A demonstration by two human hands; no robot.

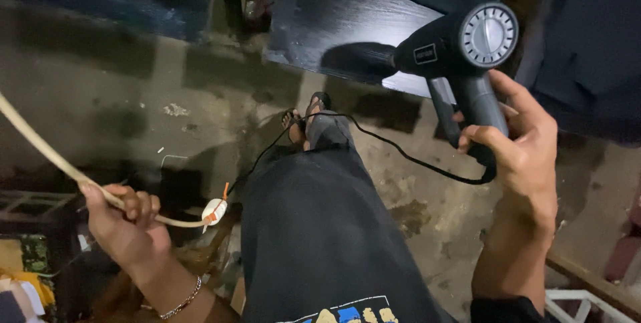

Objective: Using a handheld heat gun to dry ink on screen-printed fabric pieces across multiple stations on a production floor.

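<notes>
Above a stained concrete floor (200,96), the right hand (524,156) closed around the handle of a seemingly top-heavy, rigid heat gun (461,56) at upper right, while the left hand (123,219) pinched a thin, bendy cane (40,142) at lower left.

cane strip (40,146): runs off at 9 o'clock | black cord (400,152): far end hidden behind leg | heat gun (461,49) nozzle: lost in dark

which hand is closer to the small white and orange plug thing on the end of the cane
Left. The left hand grips the pale thin cane just beside the small white and orange end piece; the right hand holds the dark grey heat gun far across.
</notes>
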